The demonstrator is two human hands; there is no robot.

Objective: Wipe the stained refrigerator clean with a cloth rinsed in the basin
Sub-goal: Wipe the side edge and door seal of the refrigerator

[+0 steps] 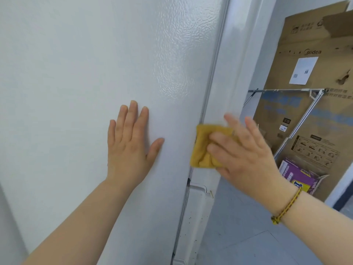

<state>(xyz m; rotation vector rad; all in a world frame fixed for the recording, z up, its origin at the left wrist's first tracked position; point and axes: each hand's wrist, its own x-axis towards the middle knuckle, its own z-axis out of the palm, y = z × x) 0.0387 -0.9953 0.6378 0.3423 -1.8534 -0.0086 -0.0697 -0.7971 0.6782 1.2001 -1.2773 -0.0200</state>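
Item 1, refrigerator (76, 73): white, pebbled sheen on the broad panel that fills the left and middle of the view; a vertical seam runs down its right side, with small dark specks (191, 217) scattered low along that edge

Item 2, my left grip (129, 142): palm flat against the broad panel, fingers straight and slightly spread, thumb out to the right; it holds nothing

Item 3, cloth (202, 148): yellow, folded to a rough square, bunched at its lower part; it lies against the refrigerator on the vertical seam, just right of my left thumb but not touching it

Item 4, my right grip (242, 150): laid over the right part of the cloth, fingers spread apart and mostly straight, pressing it to the surface; the outline is blurred, so whether the thumb tucks under the cloth I cannot tell

Item 5, bracelet (286, 207): yellow and dark braided cord, on my right wrist

Item 6, cardboard box (298, 111): large, brown, printed, standing at the far right, a white label (303, 70) stuck on it

Item 7, metal rack (305, 115): thin silver bars, in front of the cardboard

Item 8, purple packet (298, 175): near the foot of the rack, partly behind my right wrist

Item 9, floor (248, 245): pale tiles, lower right
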